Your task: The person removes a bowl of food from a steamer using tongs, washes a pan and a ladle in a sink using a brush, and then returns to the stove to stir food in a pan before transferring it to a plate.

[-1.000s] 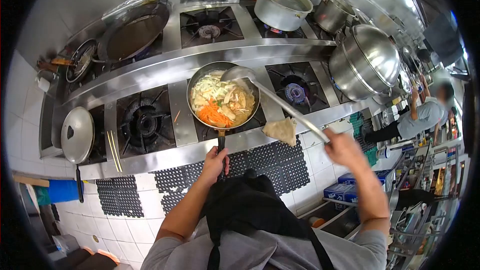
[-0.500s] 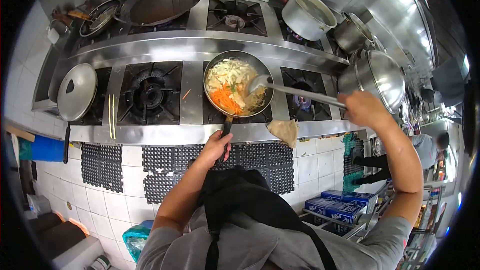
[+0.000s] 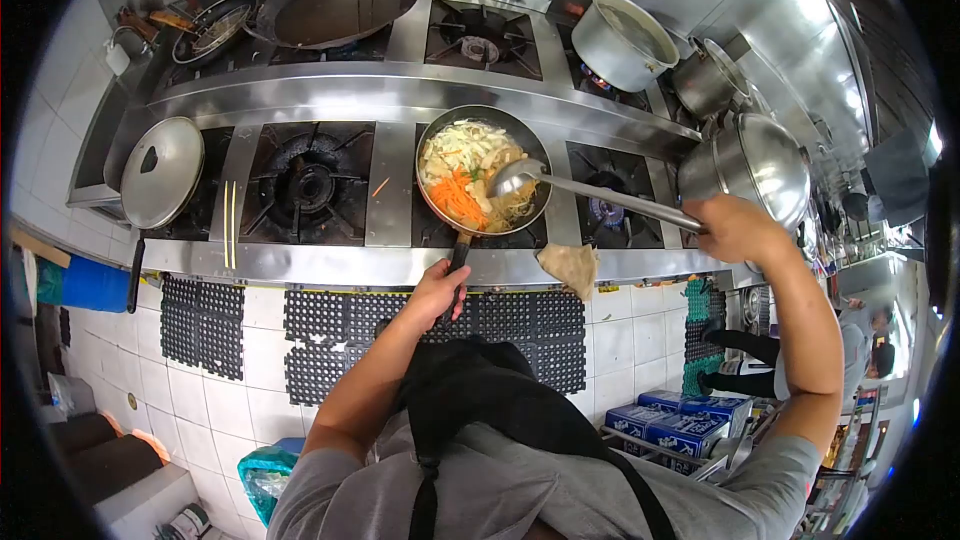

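My left hand [image 3: 440, 292] is wrapped round the dark handle of a frying pan [image 3: 425, 129] on the front burner row. Shredded orange carrot [image 3: 455, 200], pale sliced vegetables [image 3: 465, 144] and brownish noodles [image 3: 517, 204] fill the pan. In my right hand [image 3: 735, 228] is the end of a long metal ladle [image 3: 620, 197], its bowl resting in the food at the pan's right side. A folded beige cloth [image 3: 570, 266] hangs over the stove's front edge, right of the pan handle.
A lidded pan [image 3: 162, 172] and two chopsticks [image 3: 231, 225] lie at left. Behind stand a wok [image 3: 335, 17], a small pan [image 3: 215, 30] and a large pot [image 3: 625, 40]. A steamer [image 3: 765, 172] stands right. A lit burner [image 3: 606, 208] is beside the pan. Another person [image 3: 850, 355] is far right.
The ladle's bowl has moved slightly left and turned within the pan. My right hand is a little lower. The view has shifted slightly.
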Demonstrator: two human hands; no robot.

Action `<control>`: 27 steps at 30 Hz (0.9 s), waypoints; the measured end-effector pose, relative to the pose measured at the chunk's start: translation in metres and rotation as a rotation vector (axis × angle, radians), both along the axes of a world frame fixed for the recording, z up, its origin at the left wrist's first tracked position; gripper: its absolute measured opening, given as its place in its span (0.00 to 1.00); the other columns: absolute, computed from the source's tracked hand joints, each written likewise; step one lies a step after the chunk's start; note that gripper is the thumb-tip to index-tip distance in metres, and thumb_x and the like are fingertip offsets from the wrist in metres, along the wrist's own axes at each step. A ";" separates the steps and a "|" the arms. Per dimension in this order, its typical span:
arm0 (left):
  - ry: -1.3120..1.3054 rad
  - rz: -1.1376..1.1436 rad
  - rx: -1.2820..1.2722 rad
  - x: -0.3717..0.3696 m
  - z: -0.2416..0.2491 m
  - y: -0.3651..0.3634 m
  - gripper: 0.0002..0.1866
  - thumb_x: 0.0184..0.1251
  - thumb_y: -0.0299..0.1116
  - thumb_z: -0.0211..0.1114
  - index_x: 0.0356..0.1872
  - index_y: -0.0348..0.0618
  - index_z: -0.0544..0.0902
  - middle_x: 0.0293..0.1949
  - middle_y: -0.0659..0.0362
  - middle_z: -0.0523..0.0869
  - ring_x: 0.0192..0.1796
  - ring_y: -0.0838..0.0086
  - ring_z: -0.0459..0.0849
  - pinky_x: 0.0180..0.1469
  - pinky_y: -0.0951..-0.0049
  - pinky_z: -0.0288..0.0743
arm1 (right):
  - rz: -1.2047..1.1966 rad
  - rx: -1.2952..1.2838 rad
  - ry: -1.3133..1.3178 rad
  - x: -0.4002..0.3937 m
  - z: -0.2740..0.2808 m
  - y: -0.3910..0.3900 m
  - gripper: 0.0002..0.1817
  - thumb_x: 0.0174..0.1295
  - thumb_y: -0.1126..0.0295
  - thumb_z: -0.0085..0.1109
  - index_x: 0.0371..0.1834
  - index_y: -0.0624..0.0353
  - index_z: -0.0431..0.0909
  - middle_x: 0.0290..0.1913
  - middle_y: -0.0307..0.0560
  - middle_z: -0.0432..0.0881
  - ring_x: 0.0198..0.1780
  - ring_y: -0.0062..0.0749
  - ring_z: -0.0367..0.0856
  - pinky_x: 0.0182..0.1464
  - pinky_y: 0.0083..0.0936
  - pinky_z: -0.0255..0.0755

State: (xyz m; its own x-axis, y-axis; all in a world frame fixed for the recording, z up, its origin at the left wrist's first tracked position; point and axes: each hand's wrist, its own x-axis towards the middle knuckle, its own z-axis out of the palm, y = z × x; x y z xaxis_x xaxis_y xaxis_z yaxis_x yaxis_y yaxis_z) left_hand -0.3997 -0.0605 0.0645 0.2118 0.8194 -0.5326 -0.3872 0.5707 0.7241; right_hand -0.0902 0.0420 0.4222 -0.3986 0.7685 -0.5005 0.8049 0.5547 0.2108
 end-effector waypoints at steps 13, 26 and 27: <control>0.008 -0.004 0.008 0.000 0.006 0.000 0.12 0.75 0.39 0.59 0.42 0.41 0.71 0.22 0.61 0.75 0.16 0.75 0.72 0.16 0.74 0.66 | -0.562 -0.377 0.237 0.029 -0.033 -0.021 0.16 0.56 0.72 0.59 0.48 0.62 0.79 0.23 0.47 0.79 0.17 0.28 0.74 0.21 0.29 0.68; -0.017 0.007 0.000 0.002 0.003 -0.002 0.12 0.75 0.39 0.60 0.39 0.42 0.71 0.21 0.61 0.75 0.15 0.75 0.71 0.16 0.73 0.66 | -0.881 -0.556 0.686 0.034 -0.104 -0.088 0.16 0.62 0.78 0.60 0.54 0.64 0.76 0.19 0.35 0.72 0.14 0.18 0.70 0.14 0.20 0.65; -0.019 0.015 -0.004 0.003 0.001 -0.002 0.12 0.75 0.39 0.60 0.39 0.43 0.71 0.21 0.61 0.75 0.15 0.75 0.71 0.16 0.73 0.66 | -0.919 -0.624 0.776 0.028 -0.113 -0.097 0.16 0.63 0.79 0.59 0.54 0.64 0.75 0.19 0.35 0.72 0.14 0.17 0.69 0.13 0.20 0.64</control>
State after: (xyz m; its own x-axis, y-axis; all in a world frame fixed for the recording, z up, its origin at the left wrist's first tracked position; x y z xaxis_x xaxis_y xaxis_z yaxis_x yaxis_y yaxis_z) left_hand -0.3970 -0.0626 0.0659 0.2102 0.8204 -0.5317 -0.4093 0.5677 0.7142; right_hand -0.0622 -0.0550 0.3094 -0.2047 0.6366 -0.7436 0.7286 -0.4082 -0.5500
